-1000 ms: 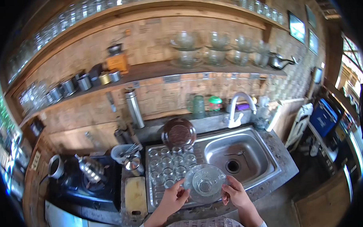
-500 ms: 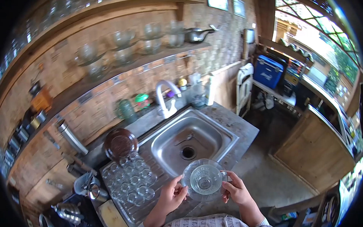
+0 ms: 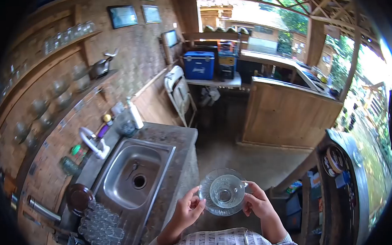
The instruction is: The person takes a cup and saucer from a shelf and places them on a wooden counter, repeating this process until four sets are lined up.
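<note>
In front of my shirt I carry a clear glass cup (image 3: 226, 191) standing on a clear glass saucer (image 3: 207, 205). My left hand (image 3: 188, 209) pinches the saucer's left rim between thumb and fingers. On the other side, my right hand (image 3: 258, 200) grips at the cup's handle and the saucer's right edge, fingers curled. Both pieces are held up over the floor, to the right of the sink counter.
A steel sink (image 3: 135, 176) with a white faucet (image 3: 93, 143) lies to the left, with several upturned glasses (image 3: 100, 227) on its drainboard. Ahead are a folded chair (image 3: 179, 95), a blue cooler (image 3: 199, 65) and a wooden counter (image 3: 286, 113). A dark shelf unit (image 3: 332, 187) stands at right.
My view and body have turned right, away from the sink, so it now sits further left. The cup and saucer stay in both hands, now over the floor.
</note>
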